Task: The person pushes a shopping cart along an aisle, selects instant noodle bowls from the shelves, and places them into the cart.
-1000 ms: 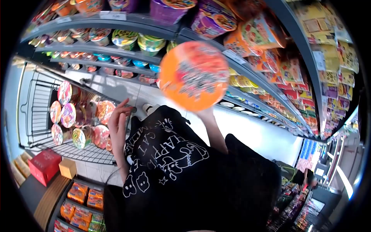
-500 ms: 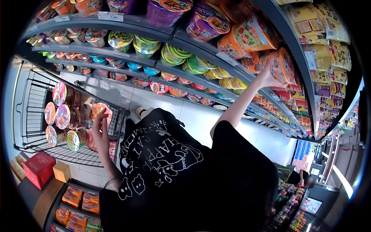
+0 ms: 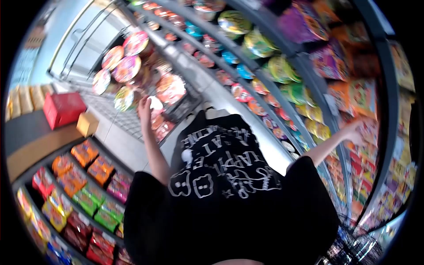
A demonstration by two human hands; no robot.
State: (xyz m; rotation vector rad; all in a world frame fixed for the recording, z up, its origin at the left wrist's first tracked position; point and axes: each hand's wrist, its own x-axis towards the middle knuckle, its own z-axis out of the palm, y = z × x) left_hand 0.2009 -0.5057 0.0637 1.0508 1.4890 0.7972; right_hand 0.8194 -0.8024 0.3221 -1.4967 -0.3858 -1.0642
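While the head view is pretty smeary, you can make out both of the person's arms stretched apart. The right hand [image 3: 353, 132] is up at the grey shelf [image 3: 304, 59], fingers spread against an orange-red container [image 3: 369, 129] sitting there among other packs; too blurred to tell if they've actually got a grip on it. Purple tubs [image 3: 329, 62] are farther along that same shelf, with green-topped cups [image 3: 282, 69] on the one below. The left hand [image 3: 145, 109] is over by the wire cart [image 3: 126, 128], fingers kinda curled, right beside a whitish round thing [image 3: 156, 106]. Can't tell if it's holding that or not. Round-lidded tubs [image 3: 126, 68] are bunched up in the cart, and a red box [image 3: 65, 109] sits near it.
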